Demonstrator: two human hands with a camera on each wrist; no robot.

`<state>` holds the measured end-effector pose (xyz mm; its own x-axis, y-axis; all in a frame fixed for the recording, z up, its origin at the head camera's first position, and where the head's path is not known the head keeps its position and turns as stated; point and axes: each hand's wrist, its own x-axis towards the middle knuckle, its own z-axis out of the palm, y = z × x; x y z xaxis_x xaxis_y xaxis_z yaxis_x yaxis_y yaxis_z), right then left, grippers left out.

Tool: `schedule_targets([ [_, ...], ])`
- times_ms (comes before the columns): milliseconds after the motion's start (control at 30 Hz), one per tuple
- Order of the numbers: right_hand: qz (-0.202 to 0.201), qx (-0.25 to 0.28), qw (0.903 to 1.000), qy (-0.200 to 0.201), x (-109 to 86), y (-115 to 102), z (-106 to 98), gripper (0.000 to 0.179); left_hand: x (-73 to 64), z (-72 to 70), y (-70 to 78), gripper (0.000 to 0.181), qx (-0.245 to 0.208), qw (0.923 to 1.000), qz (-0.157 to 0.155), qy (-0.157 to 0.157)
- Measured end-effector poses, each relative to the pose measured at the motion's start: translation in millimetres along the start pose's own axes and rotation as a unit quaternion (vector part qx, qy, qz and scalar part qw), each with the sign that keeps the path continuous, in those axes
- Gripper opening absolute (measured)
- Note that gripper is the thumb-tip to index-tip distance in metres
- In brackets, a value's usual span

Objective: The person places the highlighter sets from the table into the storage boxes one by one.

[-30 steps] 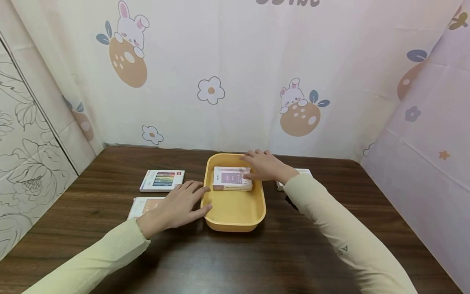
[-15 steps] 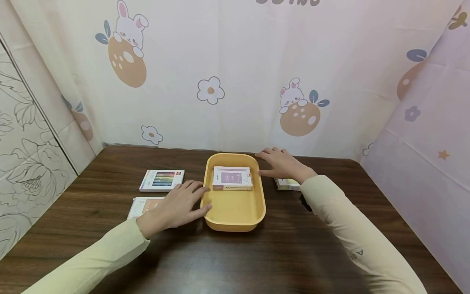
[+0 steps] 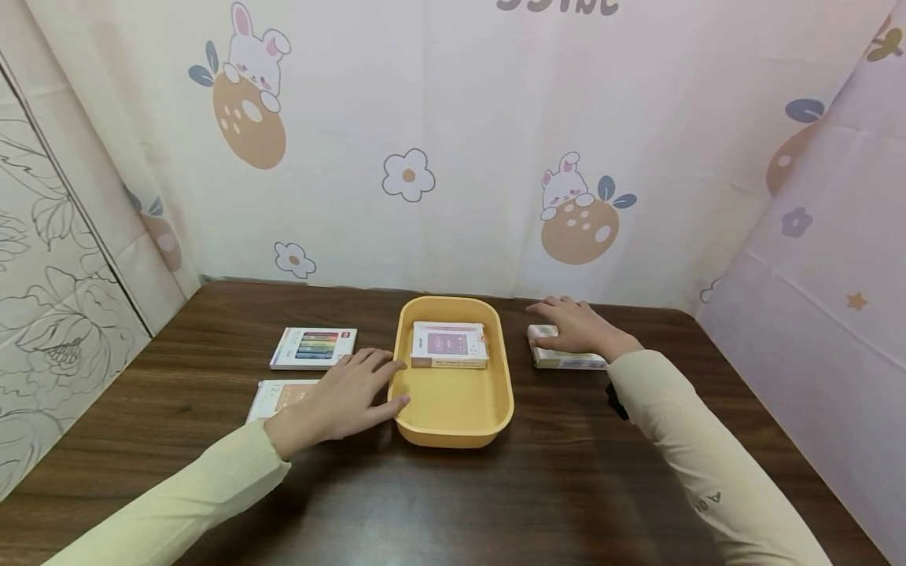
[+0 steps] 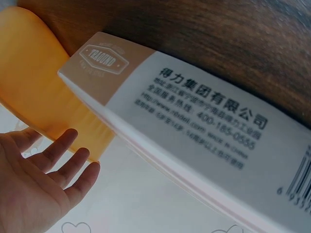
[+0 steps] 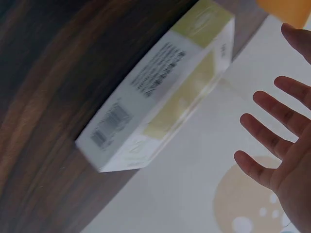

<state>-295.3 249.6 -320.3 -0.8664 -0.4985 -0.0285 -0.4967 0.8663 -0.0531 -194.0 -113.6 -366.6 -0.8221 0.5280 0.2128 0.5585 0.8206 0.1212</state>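
A yellow plastic tray [image 3: 449, 417] holds a white-and-purple box [image 3: 447, 344] in its far half. At the tray's left rim is my left hand [image 3: 340, 402], fingers spread and holding nothing; the left wrist view shows these fingers [image 4: 70, 141] beside the tray wall. My right hand [image 3: 579, 326] hovers over a white-and-yellow-green box [image 3: 566, 361] to the right of the tray, partly hiding it. In the right wrist view the hand [image 5: 291, 150] has straight, spread fingers, apart from that box.
Left of the tray lie a flat white box with coloured sticks pictured on it [image 3: 314, 349] and a white-and-orange box [image 3: 274, 398], partly behind my left hand. All stand on a dark wooden table [image 3: 453, 503]. A patterned curtain [image 3: 467, 220] hangs along the back edge.
My right hand has moved right, from above the purple box, out past the tray rim, to above the yellow-green box. The left hand has stayed at the rim.
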Motion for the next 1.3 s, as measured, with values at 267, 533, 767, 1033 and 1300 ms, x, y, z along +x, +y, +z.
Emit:
schedule_targets([
  [267, 0.018, 0.032, 0.9993, -0.006, -8.1, 21.6, 11.0, 0.061, -0.1, -0.2, 0.4, 0.057, 0.003, 1.0, -0.001, -0.002],
  [533, 0.028, 0.035, 0.9989, -0.014, -14.6, 35.3, 16.9, 0.072, -0.5, -0.6, 0.3, 0.057, 0.002, 1.0, -0.001, 0.001],
  [767, 0.04, 0.041, 0.9982, -0.017, -18.4, 41.6, 22.6, 0.077, -0.5, -1.6, 1.5, 0.057, 0.006, 1.0, -0.001, -0.001],
  [1033, 0.041, 0.034, 0.9985, -0.011, -18.2, 45.2, 32.0, 0.084, -0.3, 0.7, 0.2, 0.057, 0.001, 1.0, -0.003, 0.001],
  [1300, 0.049, 0.037, 0.9978, -0.022, -18.0, 47.7, 35.8, 0.09, 0.0, 0.8, 0.3, 0.057, 0.003, 1.0, -0.002, 0.002],
])
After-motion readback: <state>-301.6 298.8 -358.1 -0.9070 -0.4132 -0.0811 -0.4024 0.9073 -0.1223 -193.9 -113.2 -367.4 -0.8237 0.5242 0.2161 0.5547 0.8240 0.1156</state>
